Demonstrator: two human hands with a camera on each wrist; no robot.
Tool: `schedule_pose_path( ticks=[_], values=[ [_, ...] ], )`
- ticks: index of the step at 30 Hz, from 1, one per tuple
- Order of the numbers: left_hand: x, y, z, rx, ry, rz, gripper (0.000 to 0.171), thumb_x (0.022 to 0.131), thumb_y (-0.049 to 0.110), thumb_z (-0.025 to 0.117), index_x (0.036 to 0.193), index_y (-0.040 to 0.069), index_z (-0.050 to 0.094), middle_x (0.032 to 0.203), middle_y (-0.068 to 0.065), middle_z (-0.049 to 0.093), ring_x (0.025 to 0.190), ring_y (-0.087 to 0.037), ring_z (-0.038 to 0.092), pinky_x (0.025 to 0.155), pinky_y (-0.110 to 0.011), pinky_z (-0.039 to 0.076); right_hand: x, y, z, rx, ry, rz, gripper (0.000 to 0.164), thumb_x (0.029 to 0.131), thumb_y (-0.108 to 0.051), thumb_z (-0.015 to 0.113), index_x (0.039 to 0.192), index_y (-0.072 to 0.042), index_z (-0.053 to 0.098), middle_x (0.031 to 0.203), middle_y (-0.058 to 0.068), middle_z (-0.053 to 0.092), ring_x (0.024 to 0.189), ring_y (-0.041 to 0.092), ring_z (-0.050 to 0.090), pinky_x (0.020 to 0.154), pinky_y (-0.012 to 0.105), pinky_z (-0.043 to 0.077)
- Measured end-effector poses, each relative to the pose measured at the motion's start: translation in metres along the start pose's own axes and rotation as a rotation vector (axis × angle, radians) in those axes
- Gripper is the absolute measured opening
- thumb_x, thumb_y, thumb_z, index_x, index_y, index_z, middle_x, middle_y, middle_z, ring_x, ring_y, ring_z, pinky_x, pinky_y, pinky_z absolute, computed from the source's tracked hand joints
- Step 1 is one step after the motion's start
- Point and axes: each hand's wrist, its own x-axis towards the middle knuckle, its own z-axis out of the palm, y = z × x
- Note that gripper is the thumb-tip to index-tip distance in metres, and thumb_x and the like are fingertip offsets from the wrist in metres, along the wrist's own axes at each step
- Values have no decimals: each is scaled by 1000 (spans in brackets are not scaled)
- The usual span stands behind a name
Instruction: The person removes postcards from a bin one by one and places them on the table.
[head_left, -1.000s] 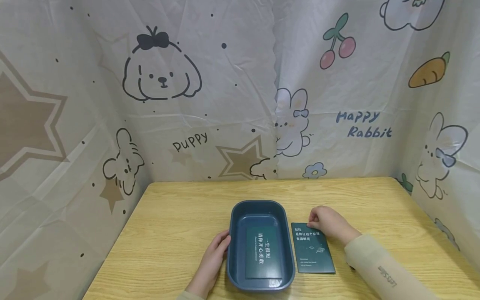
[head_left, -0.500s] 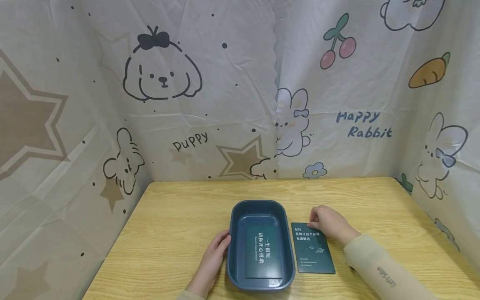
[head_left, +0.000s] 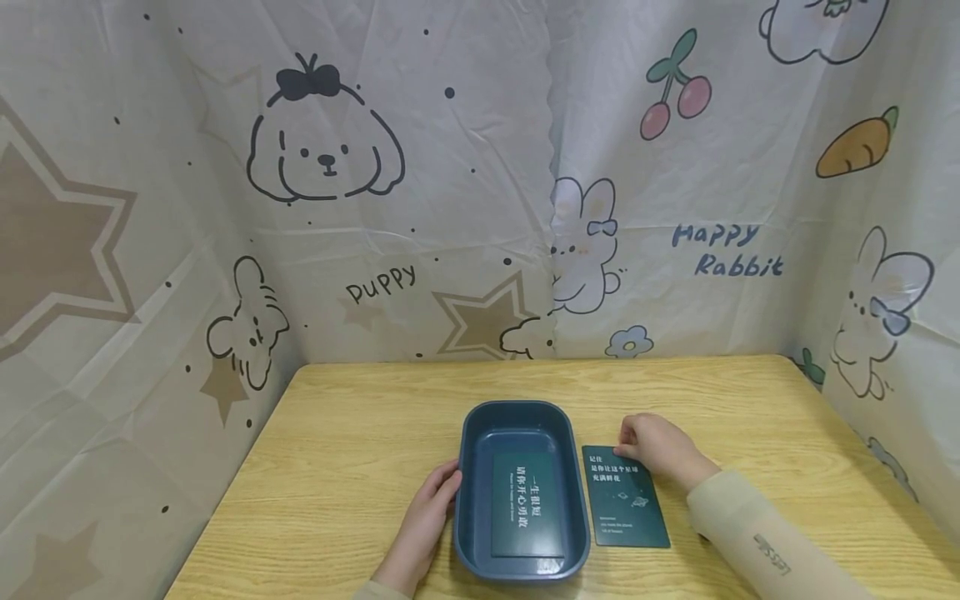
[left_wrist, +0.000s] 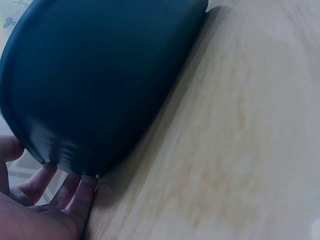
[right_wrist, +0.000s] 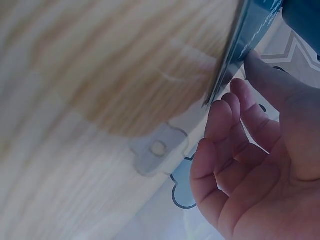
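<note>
A dark blue rectangular tray (head_left: 465,492) stands on the table. Flat inside it lies a dark green booklet (head_left: 551,533) with white printed characters. My left hand (head_left: 426,512) rests against the tray's left side; in the left wrist view several fingertips (left_wrist: 50,167) touch its outer wall. Just right of the tray, another dark green booklet (head_left: 630,517) lies on the table, with white text and a small drawing. My right hand (head_left: 658,446) pinches this booklet at its far right corner. The right wrist view has the thumb (right_wrist: 265,75) on its cover and curled fingers at the edge.
The light wood table (head_left: 352,450) runs back to a pale curtain (head_left: 420,208) printed with cartoon animals. Curtains also hang on the left and right. A small dark object (head_left: 703,537) shows partly under the right sleeve.
</note>
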Motion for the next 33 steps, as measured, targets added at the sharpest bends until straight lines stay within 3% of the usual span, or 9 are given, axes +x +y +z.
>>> schedule_pose_path(
  ticks=[7,13,25,33],
  values=[
    [0,0,0,0,5,1,58,97,45,46,139,5,45,143,-21,46,120,-30,48,102,-52,41,-2,-1,1,-29,11,-20,17,83,-25,72,75,-15,61,66,-2,55,61,14,48,56,32,45],
    [0,2,1,13,7,1,61,96,49,47,139,6,46,143,-20,47,120,-29,47,102,-52,41,-3,-11,0,-30,68,-36,15,86,-25,68,77,-15,62,64,-3,54,57,13,46,52,30,44],
    [-1,1,1,7,5,7,60,96,48,47,139,6,46,143,-20,47,120,-29,48,102,-51,41,-10,-62,-19,1,313,-190,13,85,-21,70,77,-17,61,61,-7,49,54,9,42,48,27,40],
    [-1,2,1,6,8,2,58,97,45,46,139,6,46,143,-20,46,120,-29,47,101,-51,41,-10,-93,-21,38,339,-238,11,85,-23,70,78,-18,62,65,-8,52,56,8,44,49,26,43]
  ],
)
